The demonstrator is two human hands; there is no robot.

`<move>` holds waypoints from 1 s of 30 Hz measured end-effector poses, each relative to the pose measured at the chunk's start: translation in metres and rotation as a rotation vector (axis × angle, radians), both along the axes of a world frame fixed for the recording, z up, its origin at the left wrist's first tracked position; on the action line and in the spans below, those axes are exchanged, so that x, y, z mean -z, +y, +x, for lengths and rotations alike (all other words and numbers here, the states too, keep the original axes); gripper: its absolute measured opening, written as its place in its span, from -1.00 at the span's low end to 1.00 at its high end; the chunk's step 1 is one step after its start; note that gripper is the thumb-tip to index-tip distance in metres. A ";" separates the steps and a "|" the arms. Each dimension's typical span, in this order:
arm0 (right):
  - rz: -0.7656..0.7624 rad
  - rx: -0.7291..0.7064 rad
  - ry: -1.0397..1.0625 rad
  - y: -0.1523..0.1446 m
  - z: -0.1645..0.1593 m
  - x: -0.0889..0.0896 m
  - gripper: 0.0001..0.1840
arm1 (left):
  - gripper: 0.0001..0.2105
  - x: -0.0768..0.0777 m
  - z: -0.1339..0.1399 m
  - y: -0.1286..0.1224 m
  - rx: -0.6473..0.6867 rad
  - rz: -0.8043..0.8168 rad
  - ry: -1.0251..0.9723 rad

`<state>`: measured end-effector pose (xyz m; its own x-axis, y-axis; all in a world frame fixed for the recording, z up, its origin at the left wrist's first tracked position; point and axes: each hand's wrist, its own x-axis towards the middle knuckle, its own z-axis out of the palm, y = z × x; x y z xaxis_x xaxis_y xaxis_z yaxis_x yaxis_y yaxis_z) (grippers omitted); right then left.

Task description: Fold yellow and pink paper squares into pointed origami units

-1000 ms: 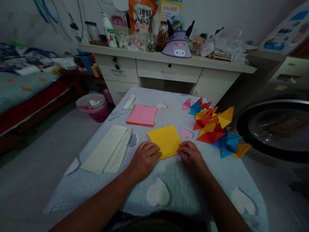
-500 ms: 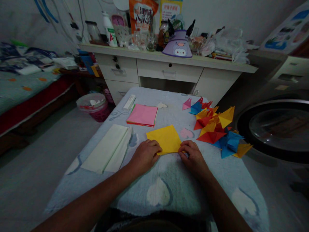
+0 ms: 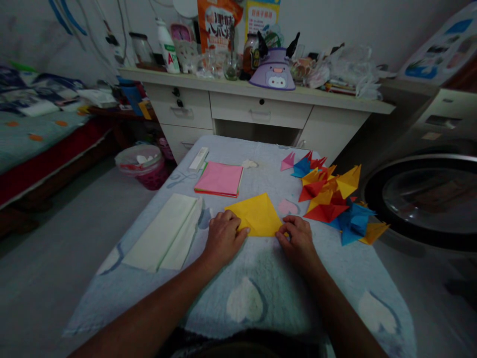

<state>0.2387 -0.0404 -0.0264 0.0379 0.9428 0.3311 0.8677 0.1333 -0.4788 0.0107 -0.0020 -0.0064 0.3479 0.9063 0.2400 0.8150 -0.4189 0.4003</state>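
A folded sheet of yellow origami paper [image 3: 258, 216] lies on the cloth-covered table [image 3: 283, 293] between my hands, with a point toward the far side and a straight near edge. My left hand [image 3: 226, 236] is closed over its left part, fingers curled and thumb pressed at the near edge. At the right corner, the thumb and fingers of my right hand [image 3: 297, 237] pinch the paper. Beyond my left hand rests a stack of square paper [image 3: 219, 178], pink on top. Several folded paper cranes [image 3: 331, 194] in red, yellow, blue and pink are heaped on the right.
A folded pale sheet [image 3: 164, 231] lies left of my left arm, and a small white box [image 3: 198, 158] near the far left edge. Behind the table stands a white cabinet [image 3: 261, 107] with a purple visor [image 3: 274, 74]. A bin [image 3: 143, 166] is on the floor.
My left hand has shifted slightly left along the paper, its thumb now stretched along the near edge. The paper's outline has become more triangular. My right hand stays at the right corner.
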 end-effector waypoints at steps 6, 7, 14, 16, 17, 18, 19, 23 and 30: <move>-0.011 0.062 -0.017 0.000 -0.002 -0.001 -0.91 | -0.80 0.000 0.001 0.000 -0.041 0.072 0.057; -0.012 0.070 -0.018 0.000 -0.002 -0.001 -0.91 | -0.81 0.000 0.001 0.000 -0.049 0.064 0.066; -0.031 0.082 -0.011 0.002 -0.002 -0.002 -0.93 | -0.84 -0.004 0.003 -0.002 -0.070 0.004 0.109; -0.020 0.084 -0.004 0.001 -0.002 -0.002 -0.92 | -0.87 -0.004 0.004 -0.003 -0.084 0.011 0.103; -0.013 0.086 -0.001 0.001 -0.003 -0.002 -0.92 | -0.88 -0.004 0.004 -0.003 -0.093 0.026 0.089; -0.005 0.088 0.001 0.001 -0.003 -0.002 -0.92 | -0.85 -0.004 0.005 -0.004 -0.101 0.049 0.069; 0.000 0.092 0.001 0.001 -0.003 -0.002 -0.92 | -0.79 -0.003 0.005 -0.004 -0.098 0.079 0.047; -0.005 0.097 0.003 0.002 -0.003 -0.001 -0.92 | -0.69 0.003 0.005 -0.002 0.086 0.202 0.008; -0.017 0.095 -0.018 0.003 -0.001 -0.001 -0.93 | -0.76 0.009 0.003 -0.001 0.550 0.201 0.087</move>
<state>0.2374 -0.0371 -0.0254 0.1217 0.9408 0.3164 0.8846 0.0418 -0.4645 0.0141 -0.0027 -0.0150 0.7802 0.5266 0.3375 0.4827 -0.8501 0.2105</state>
